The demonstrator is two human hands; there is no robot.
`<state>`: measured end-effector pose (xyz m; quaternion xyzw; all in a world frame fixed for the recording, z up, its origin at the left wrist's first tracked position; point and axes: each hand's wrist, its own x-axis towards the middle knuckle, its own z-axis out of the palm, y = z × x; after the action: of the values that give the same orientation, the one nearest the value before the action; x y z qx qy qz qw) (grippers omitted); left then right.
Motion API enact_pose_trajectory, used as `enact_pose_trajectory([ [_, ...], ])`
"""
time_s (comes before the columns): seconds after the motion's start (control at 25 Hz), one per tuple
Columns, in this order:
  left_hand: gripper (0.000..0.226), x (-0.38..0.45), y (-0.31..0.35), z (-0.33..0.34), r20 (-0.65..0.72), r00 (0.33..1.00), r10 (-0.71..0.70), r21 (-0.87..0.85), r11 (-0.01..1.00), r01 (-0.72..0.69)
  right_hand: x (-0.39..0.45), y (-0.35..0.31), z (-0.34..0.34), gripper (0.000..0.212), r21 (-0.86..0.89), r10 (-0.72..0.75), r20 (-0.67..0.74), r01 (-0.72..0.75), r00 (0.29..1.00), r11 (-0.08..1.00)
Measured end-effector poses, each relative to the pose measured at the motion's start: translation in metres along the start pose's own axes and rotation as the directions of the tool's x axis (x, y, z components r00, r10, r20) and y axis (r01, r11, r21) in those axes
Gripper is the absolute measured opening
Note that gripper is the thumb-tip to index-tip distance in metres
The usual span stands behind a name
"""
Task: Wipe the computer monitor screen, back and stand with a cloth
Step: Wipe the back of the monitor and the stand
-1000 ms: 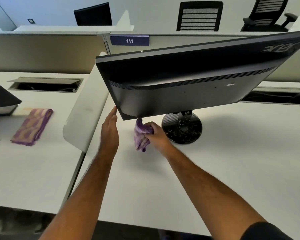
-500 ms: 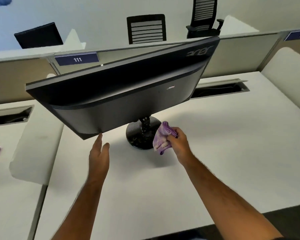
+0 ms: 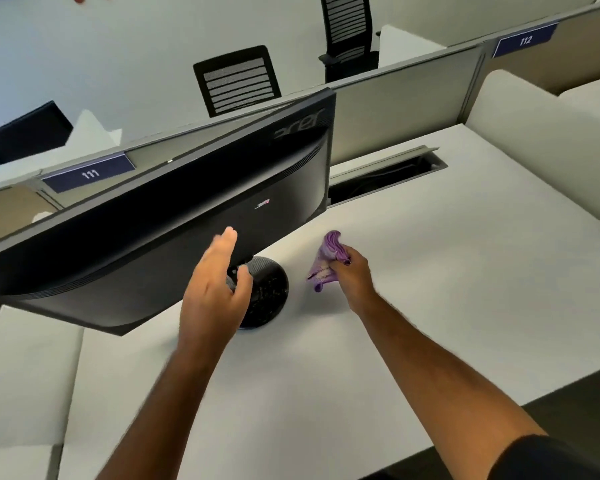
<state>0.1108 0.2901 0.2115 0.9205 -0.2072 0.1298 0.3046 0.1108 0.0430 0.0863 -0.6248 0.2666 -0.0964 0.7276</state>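
Two hands, one cloth, one monitor

The left hand (image 3: 219,289) is spread flat by the monitor (image 3: 174,216) back, holding nothing — the right hand (image 3: 352,271) squeezes the purple cloth (image 3: 326,261) above the counter (image 3: 430,289), near the round stand (image 3: 271,289). To wipe well, steady the monitor first, then rub the stand slowly — near the counter's back edge.

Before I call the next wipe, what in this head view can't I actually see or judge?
- Monitor screen face: turned away; only its back shows.
- Monitor's left end: cut off by the frame edge.
- Stand neck and part of the round base: hidden behind the left hand.
- Left hand contact with the monitor: motion blur, cannot tell.
- Purple cloth: bunched in the right hand, its wiping face unreadable.
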Motion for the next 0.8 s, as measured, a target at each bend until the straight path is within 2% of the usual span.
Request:
enact_pose_trajectory([
  [0.12, 0.058, 0.038, 0.036, -0.011, -0.047, 0.953, 0.298, 0.239, 0.930, -0.279, 0.017, -0.007, -0.003, 0.012, -0.006, -0.004, -0.010, 0.004, 1.000, 1.000],
  [0.2, 0.062, 0.067, 0.053, -0.019, -0.057, 0.914, 0.401, 0.381, 0.855, -0.351, 0.032, -0.010, -0.003, 0.010, 0.020, -0.003, 0.004, 0.003, 1.000, 1.000],
  [0.28, 0.068, 0.091, 0.060, -0.023, -0.058, 0.920, 0.388, 0.488, 0.815, -0.313, 0.048, -0.007, 0.000, 0.016, 0.057, 0.012, 0.054, -0.015, 0.998, 0.998],
  [0.4, 0.080, 0.111, 0.055, -0.018, -0.027, 0.963, 0.269, 0.569, 0.796, -0.206, 0.070, -0.004, 0.007, 0.037, 0.180, 0.054, 0.106, -0.073, 0.993, 0.981],
  [0.52, 0.081, 0.116, 0.051, -0.007, -0.048, 0.973, 0.224, 0.602, 0.784, -0.151, 0.092, -0.007, 0.012, 0.095, 0.196, 0.089, 0.087, -0.105, 0.992, 0.975],
  [0.56, 0.079, 0.118, 0.052, -0.006, -0.068, 0.970, 0.235, 0.602, 0.785, -0.148, 0.097, -0.010, 0.013, 0.102, 0.208, 0.096, 0.073, -0.109, 0.993, 0.972],
  [0.6, 0.077, 0.120, 0.052, -0.005, -0.086, 0.966, 0.244, 0.598, 0.788, -0.146, 0.101, -0.013, 0.015, 0.100, 0.237, 0.101, 0.059, -0.112, 0.993, 0.965],
  [0.72, 0.075, 0.122, 0.052, -0.004, -0.094, 0.965, 0.246, 0.594, 0.792, -0.145, 0.106, -0.019, 0.022, 0.068, 0.356, 0.098, 0.056, -0.111, 0.994, 0.928],
  [0.8, 0.077, 0.120, 0.052, -0.003, -0.098, 0.965, 0.245, 0.578, 0.803, -0.145, 0.105, -0.020, 0.027, 0.046, 0.301, 0.078, -0.007, -0.072, 0.997, 0.951],
])
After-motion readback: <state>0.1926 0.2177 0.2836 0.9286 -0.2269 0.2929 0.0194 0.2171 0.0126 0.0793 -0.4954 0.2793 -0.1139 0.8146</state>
